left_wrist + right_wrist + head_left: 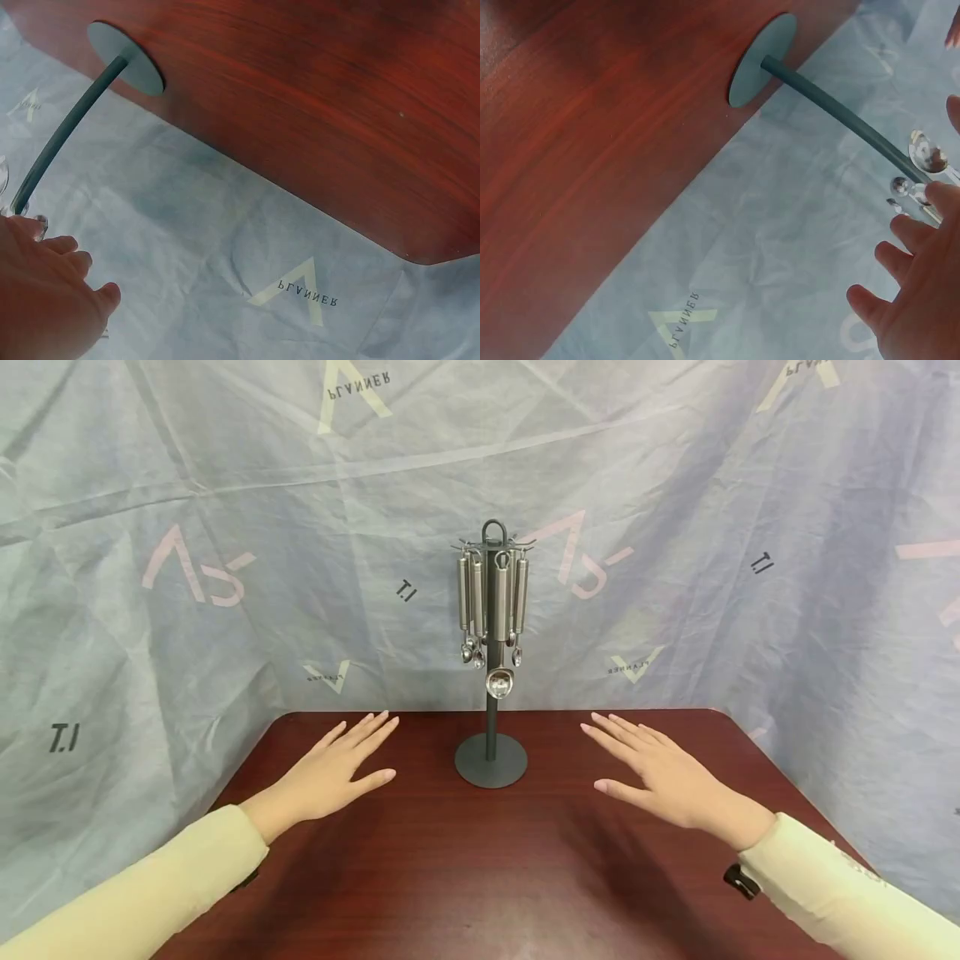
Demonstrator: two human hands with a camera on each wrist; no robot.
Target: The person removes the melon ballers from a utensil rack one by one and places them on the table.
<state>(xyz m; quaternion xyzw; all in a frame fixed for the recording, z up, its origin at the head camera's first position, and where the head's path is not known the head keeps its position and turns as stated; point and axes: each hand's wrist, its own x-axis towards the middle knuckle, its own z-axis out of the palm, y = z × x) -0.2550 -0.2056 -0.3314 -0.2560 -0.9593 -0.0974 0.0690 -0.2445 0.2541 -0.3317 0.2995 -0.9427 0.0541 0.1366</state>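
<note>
A dark grey utensil stand (491,727) with a round base and a looped top stands upright toward the back of the table. Several steel-handled scoops hang from its hooks; the front scoop (500,683) has the largest bowl, while smaller scoops (462,593) hang around the post. To the left of the stand, my left hand (333,772) is held over the table with fingers straight and thumb spread, holding nothing. My right hand (663,777) mirrors it on the right side, fingers extended and also holding nothing. In the right wrist view, shiny bowls (928,154) show beyond the fingers.
The dark red wooden table (465,860) has rounded far corners. Behind it and along both sides hangs a wrinkled grey cloth (375,568) with printed letters and marks. A black strap piece (742,881) shows under the right sleeve.
</note>
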